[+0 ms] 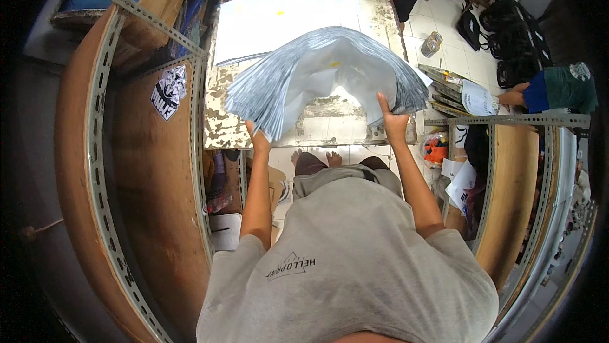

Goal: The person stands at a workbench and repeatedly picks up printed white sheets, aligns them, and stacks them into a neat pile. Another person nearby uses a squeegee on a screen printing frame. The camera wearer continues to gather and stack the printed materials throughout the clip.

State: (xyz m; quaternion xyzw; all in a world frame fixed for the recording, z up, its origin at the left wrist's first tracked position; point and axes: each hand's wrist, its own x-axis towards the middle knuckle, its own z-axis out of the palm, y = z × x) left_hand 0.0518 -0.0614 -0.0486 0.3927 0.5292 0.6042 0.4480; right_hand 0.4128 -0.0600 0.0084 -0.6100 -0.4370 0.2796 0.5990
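Over the worn table (387, 19): sheet stack (269, 86), arched, fanned, clasped by left hand (258, 137) and right hand (394, 124), not yet flat; far white sheets (266, 22) flat.

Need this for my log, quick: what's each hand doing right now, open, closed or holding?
Left hand: closed, holding the left end of the arched stack of sheets.
Right hand: closed, holding its right end.
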